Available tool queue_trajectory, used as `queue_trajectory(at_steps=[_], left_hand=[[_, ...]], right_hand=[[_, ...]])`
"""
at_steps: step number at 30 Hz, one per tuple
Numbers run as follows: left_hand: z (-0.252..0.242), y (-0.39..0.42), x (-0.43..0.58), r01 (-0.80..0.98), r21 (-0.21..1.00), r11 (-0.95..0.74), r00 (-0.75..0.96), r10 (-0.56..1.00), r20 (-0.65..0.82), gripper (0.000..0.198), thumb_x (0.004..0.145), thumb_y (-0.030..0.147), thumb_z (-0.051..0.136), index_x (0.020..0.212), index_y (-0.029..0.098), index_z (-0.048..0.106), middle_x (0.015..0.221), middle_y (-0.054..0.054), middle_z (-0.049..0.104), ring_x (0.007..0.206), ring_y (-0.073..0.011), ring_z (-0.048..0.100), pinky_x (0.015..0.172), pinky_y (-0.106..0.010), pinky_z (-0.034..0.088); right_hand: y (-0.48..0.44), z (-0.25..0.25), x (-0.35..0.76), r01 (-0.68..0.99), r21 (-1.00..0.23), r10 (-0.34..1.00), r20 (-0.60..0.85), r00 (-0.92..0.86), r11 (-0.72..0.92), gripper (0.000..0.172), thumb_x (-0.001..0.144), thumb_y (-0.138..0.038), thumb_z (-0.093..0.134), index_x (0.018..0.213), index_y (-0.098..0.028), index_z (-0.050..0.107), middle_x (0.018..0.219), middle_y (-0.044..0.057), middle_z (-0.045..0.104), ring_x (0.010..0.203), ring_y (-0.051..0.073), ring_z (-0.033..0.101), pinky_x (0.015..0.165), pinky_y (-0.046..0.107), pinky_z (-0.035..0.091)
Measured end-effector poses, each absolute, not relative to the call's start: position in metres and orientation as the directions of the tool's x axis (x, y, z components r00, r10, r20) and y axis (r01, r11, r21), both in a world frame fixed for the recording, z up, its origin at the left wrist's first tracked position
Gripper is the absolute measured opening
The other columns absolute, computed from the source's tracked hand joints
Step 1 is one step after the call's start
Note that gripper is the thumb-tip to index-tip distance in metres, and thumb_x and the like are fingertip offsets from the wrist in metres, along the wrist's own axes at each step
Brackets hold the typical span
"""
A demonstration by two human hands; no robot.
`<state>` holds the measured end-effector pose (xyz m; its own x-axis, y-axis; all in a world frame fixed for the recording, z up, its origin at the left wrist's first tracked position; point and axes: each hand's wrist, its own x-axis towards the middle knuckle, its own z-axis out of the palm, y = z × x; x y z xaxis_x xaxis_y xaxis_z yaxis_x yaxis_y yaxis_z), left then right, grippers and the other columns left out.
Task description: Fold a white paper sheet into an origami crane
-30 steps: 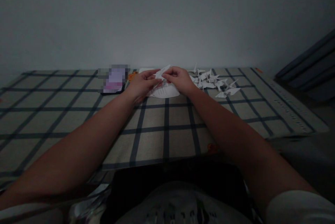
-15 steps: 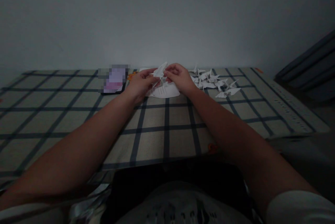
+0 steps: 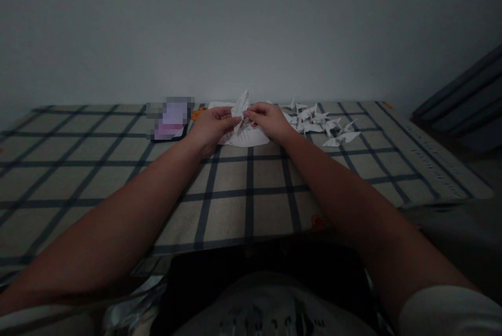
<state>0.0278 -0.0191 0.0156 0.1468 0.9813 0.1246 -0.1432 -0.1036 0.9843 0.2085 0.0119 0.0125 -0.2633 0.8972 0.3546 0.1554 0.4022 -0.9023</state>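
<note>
Between my hands is a small folded piece of white paper (image 3: 240,104), its pointed tip sticking up. My left hand (image 3: 214,125) pinches it from the left with thumb and fingers. From the right, my right hand (image 3: 270,119) grips its lower part with thumb and forefinger pressed together. Beneath them a white printed sheet (image 3: 248,138) lies on the table, partly covered by my hands. Several folded paper cranes (image 3: 314,118) lie in a loose heap to the right of my right hand.
A phone (image 3: 171,120), its screen blurred out, lies left of my left hand. An orange object (image 3: 198,113) is partly hidden beside it. The checked tablecloth (image 3: 231,202) covers the table up to the grey wall (image 3: 251,27). Dark slanted furniture (image 3: 466,100) stands at the right.
The folded paper has turned a little more upright, its tip shifting slightly left and up. My right hand has lowered slightly, and my left fingers have closed in around the paper.
</note>
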Motion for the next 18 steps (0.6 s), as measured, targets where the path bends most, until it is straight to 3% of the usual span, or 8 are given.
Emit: queue_trajectory(at_steps=[9,14,18], left_hand=[[0.0075,-0.0134,0.0272,-0.035,0.994,-0.107,0.034,0.993,0.109,0.035,0.06,0.031,0.09,0.088,0.014,0.078,0.078,-0.005,0.074,0.064,-0.0143,0.065,0.064,-0.027,0.053],[0.0124,-0.0145,0.0243,0.012,0.994,-0.111,0.047,0.993,0.111,0.032,0.06,0.032,0.089,0.084,0.014,0.077,0.075,-0.004,0.072,0.063,-0.0138,0.064,0.066,-0.028,0.054],[0.0119,-0.0143,0.0244,0.05,0.994,-0.098,0.054,0.994,0.095,0.029,0.06,0.032,0.089,0.077,0.015,0.073,0.068,-0.002,0.068,0.057,-0.012,0.059,0.056,-0.025,0.048]], right_hand=[[0.0097,0.0148,0.2099,0.195,-0.887,0.885,0.352,-0.304,0.419,0.017,0.083,-0.028,0.071,0.073,-0.018,0.062,0.069,-0.002,0.061,0.064,0.011,0.053,0.065,0.026,0.047],[0.007,0.0155,0.2083,0.173,-0.904,0.888,0.322,-0.327,0.392,0.022,0.088,-0.033,0.067,0.073,-0.018,0.061,0.071,-0.001,0.061,0.062,0.011,0.051,0.065,0.026,0.047],[0.0071,0.0155,0.2089,0.198,-0.895,0.886,0.322,-0.335,0.4,0.022,0.088,-0.028,0.067,0.069,-0.018,0.058,0.067,-0.002,0.058,0.063,0.011,0.051,0.066,0.026,0.045]])
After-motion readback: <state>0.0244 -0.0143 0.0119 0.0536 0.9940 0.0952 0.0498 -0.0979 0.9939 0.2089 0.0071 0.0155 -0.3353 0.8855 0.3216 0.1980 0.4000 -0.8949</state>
